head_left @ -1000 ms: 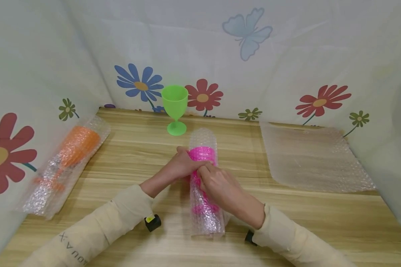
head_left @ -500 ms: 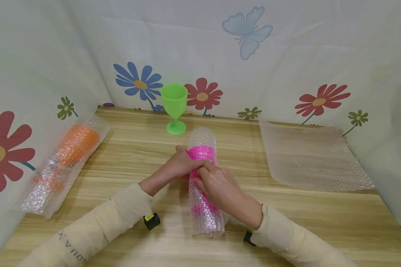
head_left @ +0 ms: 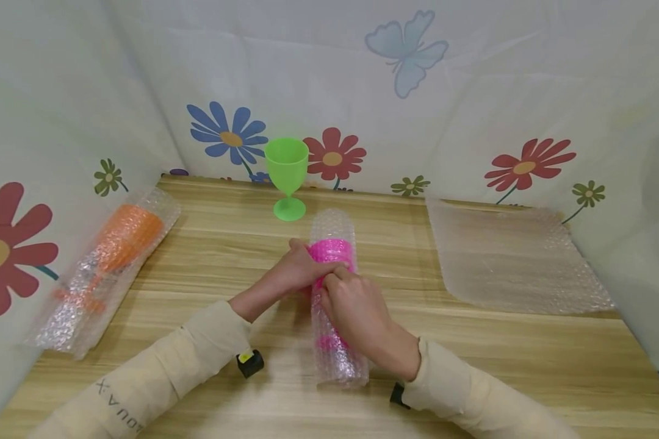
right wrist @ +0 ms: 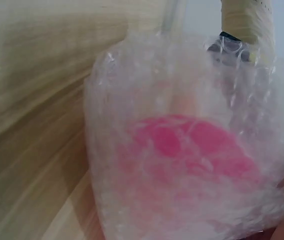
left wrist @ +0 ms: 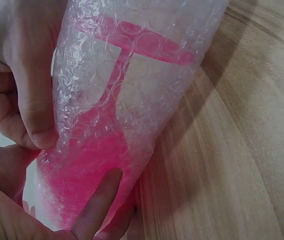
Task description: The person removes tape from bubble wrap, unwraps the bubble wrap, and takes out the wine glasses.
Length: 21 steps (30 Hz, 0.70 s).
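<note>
Gripping pink goblet (head_left: 331,247) in bubble wrap (head_left: 334,224), mid-table (head_left: 395,244), in front of green goblet (head_left: 288,174): left hand (head_left: 303,267), fingers round it. Right hand (head_left: 359,310) pinches the bubble wrap, fingers curled, just beside left hand.

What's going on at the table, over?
Left hand holds pink goblet in bubble wrap. Right hand pinches the wrap. Green goblet stands beyond, not in the way.

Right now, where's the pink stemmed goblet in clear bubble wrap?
In the head view, the pink goblet is central, in front of the upright green goblet, held in the left hand with the right hand on its bubble wrap.
</note>
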### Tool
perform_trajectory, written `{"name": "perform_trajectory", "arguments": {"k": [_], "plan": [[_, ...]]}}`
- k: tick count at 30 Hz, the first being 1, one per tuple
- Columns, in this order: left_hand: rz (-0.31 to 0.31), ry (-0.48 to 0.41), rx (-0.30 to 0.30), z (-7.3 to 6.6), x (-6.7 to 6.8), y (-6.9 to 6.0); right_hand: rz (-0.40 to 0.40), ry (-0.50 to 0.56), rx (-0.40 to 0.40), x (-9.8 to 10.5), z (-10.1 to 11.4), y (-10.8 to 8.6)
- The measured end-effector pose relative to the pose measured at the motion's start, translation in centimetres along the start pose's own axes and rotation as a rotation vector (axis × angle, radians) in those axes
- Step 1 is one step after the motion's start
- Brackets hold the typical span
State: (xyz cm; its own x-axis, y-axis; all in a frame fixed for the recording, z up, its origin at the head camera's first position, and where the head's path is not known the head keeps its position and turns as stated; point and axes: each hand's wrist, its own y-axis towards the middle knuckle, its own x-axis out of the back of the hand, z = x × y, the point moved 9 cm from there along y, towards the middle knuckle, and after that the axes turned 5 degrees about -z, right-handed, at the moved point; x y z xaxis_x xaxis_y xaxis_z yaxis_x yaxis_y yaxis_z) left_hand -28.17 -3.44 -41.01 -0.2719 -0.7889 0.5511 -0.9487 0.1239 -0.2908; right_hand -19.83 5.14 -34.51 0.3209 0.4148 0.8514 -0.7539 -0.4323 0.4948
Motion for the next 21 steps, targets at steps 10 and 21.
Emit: {"name": "perform_trajectory", "arguments": {"k": [10,21], "plan": [[0.03,-0.041,-0.017,-0.1,-0.2,-0.1,0.013,0.234,-0.135,0.1,-1.6,-0.4],[0.005,-0.034,0.005,0.0,0.0,-0.4,0.06,0.571,-0.362,0.1,-4.0,-1.3]]}}
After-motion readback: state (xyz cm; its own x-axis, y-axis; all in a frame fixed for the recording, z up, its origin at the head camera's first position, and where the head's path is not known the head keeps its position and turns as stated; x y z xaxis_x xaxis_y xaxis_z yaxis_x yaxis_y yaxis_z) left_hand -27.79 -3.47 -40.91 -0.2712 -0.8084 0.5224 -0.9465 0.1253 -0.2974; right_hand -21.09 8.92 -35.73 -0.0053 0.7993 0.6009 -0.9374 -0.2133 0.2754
